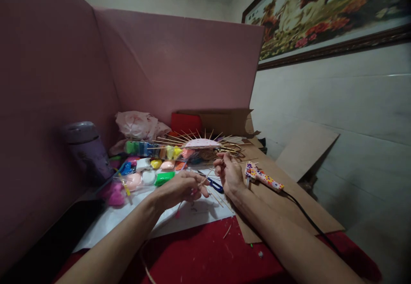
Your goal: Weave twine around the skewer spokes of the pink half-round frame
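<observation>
My left hand [181, 186] is low over the white paper, palm down, its fingers closed on a thin tan strand [210, 173]. The strand runs up toward my right hand [229, 174], whose thumb and fingers are pinched together around its other end. Just beyond the hands sits a pale pink half-round piece [202, 143] with thin wooden sticks fanning out from its edge. Blue-handled scissors [215, 185] lie between my hands, their blades partly hidden. A few loose sticks [215, 199] rest on the paper beneath.
Bags of coloured clay [165, 178] and a purple bottle [88, 151] stand at the left. A flower-patterned glue gun [263, 177] with a black cord lies on cardboard [298, 207] at the right. Pink panels [180, 61] enclose the back and left. Red cloth [205, 254] covers the front.
</observation>
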{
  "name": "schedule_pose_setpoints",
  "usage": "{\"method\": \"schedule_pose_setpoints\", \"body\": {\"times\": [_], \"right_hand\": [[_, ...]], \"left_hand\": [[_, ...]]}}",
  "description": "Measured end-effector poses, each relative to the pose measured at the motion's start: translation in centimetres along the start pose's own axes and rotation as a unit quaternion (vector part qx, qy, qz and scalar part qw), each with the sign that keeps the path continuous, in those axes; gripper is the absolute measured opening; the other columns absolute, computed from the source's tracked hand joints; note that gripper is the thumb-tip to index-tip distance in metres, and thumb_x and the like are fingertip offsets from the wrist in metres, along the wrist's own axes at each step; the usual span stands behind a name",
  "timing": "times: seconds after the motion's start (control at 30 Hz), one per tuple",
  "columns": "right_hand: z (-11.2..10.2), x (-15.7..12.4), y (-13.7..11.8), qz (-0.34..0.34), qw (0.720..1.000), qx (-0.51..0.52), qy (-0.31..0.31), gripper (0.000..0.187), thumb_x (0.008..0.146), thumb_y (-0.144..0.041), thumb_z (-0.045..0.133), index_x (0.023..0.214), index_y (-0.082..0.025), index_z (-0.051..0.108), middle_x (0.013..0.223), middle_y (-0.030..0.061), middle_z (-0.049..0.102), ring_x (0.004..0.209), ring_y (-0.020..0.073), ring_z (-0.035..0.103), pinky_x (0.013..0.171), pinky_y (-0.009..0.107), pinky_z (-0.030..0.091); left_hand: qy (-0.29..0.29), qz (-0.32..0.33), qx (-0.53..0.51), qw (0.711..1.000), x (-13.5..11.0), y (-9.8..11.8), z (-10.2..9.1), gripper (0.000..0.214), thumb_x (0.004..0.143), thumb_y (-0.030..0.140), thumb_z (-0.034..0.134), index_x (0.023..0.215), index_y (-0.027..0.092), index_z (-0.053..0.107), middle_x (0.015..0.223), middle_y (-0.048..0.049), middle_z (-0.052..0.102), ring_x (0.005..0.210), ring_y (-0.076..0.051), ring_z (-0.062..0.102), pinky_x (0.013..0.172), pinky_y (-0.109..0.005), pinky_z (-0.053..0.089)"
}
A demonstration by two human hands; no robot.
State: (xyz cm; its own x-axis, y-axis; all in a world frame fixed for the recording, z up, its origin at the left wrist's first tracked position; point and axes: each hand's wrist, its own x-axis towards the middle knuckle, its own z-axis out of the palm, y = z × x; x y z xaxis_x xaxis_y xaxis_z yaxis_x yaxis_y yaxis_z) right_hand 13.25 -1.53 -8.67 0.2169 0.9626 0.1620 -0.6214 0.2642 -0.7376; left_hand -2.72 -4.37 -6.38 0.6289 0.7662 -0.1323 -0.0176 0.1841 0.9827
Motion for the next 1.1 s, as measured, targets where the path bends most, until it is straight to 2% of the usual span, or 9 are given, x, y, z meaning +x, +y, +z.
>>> {"method": "schedule_pose_setpoints", "body": {"times": [0.1, 0.23, 0.4, 0.5, 0.7, 0.87, 0.93, 1.0, 1.1], "right_hand": [[0.0, 0.1, -0.1, -0.003, 1.000, -0.001, 0.005, 0.036, 0.069, -0.050, 0.064, 0.077, -0.016, 0.054, 0.049, -0.0023, 0.058, 0.035, 0.0051, 0.044, 0.034, 0.015, 0.033], [-0.1, -0.1, 0.0, -0.001, 1.000, -0.009, 0.006, 0.036, 0.070, -0.050, 0.062, 0.078, -0.016, 0.055, 0.047, -0.0042, 0.056, 0.032, 0.0041, 0.040, 0.032, 0.015, 0.029], [0.1, -0.6, 0.0, -0.011, 1.000, -0.023, -0.002, 0.036, 0.070, -0.051, 0.062, 0.077, -0.016, 0.055, 0.041, -0.0066, 0.050, 0.028, 0.0028, 0.030, 0.029, 0.015, 0.022], [0.5, -0.9, 0.2, -0.011, 0.999, -0.027, -0.017, 0.037, 0.071, -0.053, 0.060, 0.074, -0.017, 0.055, 0.038, -0.0075, 0.047, 0.027, 0.0028, 0.026, 0.029, 0.015, 0.018], [0.8, -1.3, 0.6, -0.010, 0.999, -0.031, -0.026, 0.035, 0.071, -0.053, 0.060, 0.071, -0.018, 0.054, 0.033, -0.0098, 0.040, 0.025, 0.0030, 0.022, 0.027, 0.016, 0.015], [0.4, -1.0, 0.1, -0.011, 1.000, -0.013, -0.017, 0.035, 0.070, -0.052, 0.062, 0.071, -0.017, 0.056, 0.032, -0.0111, 0.035, 0.025, 0.0029, 0.021, 0.027, 0.016, 0.016], [0.2, -0.7, -0.2, -0.012, 1.000, -0.008, -0.014, 0.036, 0.069, -0.052, 0.062, 0.071, -0.017, 0.056, 0.032, -0.0110, 0.035, 0.025, 0.0030, 0.021, 0.026, 0.016, 0.016], [0.1, -0.3, -0.3, -0.019, 1.000, -0.001, -0.008, 0.037, 0.069, -0.053, 0.062, 0.071, -0.017, 0.056, 0.032, -0.0111, 0.035, 0.025, 0.0029, 0.020, 0.026, 0.016, 0.014], [-0.1, 0.2, -0.3, -0.041, 0.999, 0.015, 0.012, 0.036, 0.070, -0.053, 0.061, 0.072, -0.017, 0.054, 0.036, -0.0102, 0.041, 0.026, 0.0022, 0.024, 0.026, 0.015, 0.017]], "left_hand": [[0.019, 0.012, 0.004, 1.000, 0.1, -0.2, 0.1, 0.016, 0.068, 0.018, 0.060, 0.081, 0.010, 0.060, 0.065, -0.0069, 0.064, 0.041, -0.004, 0.039, 0.039, -0.018, 0.017], [0.089, 0.033, -0.010, 0.995, 0.7, -0.8, 0.1, 0.020, 0.074, 0.030, 0.058, 0.075, 0.010, 0.058, 0.057, -0.0053, 0.061, 0.035, -0.003, 0.033, 0.035, -0.018, 0.013], [0.229, 0.038, -0.103, 0.967, 1.2, -0.9, 0.4, 0.007, 0.077, 0.017, 0.054, 0.077, 0.010, 0.054, 0.059, -0.0022, 0.057, 0.036, -0.002, 0.038, 0.034, -0.014, 0.016], [0.266, 0.050, -0.152, 0.951, 1.3, -0.8, 0.9, 0.004, 0.080, 0.015, 0.050, 0.077, 0.011, 0.050, 0.055, 0.0024, 0.050, 0.033, -0.001, 0.033, 0.033, -0.013, 0.015], [0.274, 0.055, -0.227, 0.933, 1.4, -0.6, 1.6, 0.011, 0.085, 0.013, 0.040, 0.075, 0.015, 0.044, 0.051, 0.0071, 0.040, 0.029, 0.000, 0.022, 0.032, -0.014, 0.009], [0.321, 0.086, -0.230, 0.915, 1.3, -0.5, -0.3, 0.019, 0.084, 0.013, 0.040, 0.067, 0.019, 0.034, 0.046, 0.0088, 0.035, 0.027, -0.002, 0.021, 0.031, -0.015, 0.009], [0.299, 0.101, -0.212, 0.925, 1.1, -0.5, -1.0, 0.017, 0.082, 0.015, 0.044, 0.067, 0.019, 0.036, 0.045, 0.0084, 0.036, 0.027, -0.002, 0.021, 0.031, -0.015, 0.010], [0.253, 0.105, -0.199, 0.941, 1.1, -0.5, -1.4, 0.014, 0.080, 0.019, 0.047, 0.068, 0.017, 0.040, 0.046, 0.0075, 0.039, 0.028, -0.002, 0.023, 0.031, -0.016, 0.011], [0.178, 0.051, -0.174, 0.967, 1.0, -0.7, -1.3, 0.016, 0.076, 0.023, 0.050, 0.064, 0.016, 0.044, 0.047, 0.0069, 0.037, 0.030, -0.003, 0.024, 0.030, -0.017, 0.013]]}}
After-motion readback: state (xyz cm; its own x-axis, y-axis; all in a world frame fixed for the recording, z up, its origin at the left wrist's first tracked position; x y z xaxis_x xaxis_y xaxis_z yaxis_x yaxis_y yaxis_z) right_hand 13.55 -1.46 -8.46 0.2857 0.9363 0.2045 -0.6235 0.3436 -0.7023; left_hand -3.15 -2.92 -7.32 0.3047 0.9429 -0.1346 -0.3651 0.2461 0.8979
